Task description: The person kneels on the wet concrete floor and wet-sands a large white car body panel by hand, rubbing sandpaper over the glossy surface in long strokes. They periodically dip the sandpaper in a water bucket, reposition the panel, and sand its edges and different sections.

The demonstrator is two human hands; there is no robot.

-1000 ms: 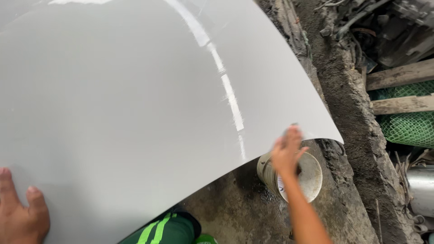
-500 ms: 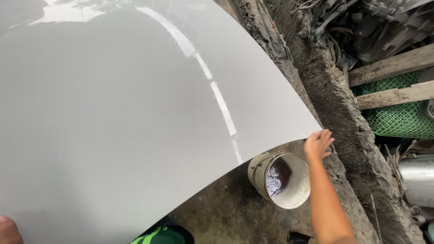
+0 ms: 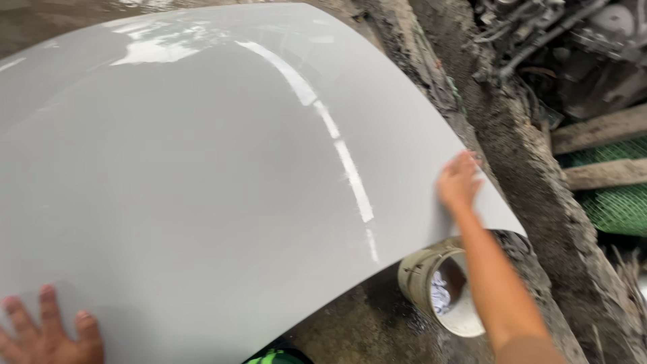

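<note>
both the left hand (image 3: pixel 44 330) and right hand (image 3: pixel 458 182) press flat, fingers spread, on the glossy grey panel (image 3: pixel 222 189), which looks broad, stiff, slippery and best gripped by the edges beyond the fingertips.

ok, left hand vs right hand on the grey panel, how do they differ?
The left hand lies flat with fingers spread at the near left edge of the grey panel; the right hand rests near the far right corner, arm outstretched above the bucket. The right is motion-blurred, the left sharper. Both are bare, palm-down on the panel.
</note>
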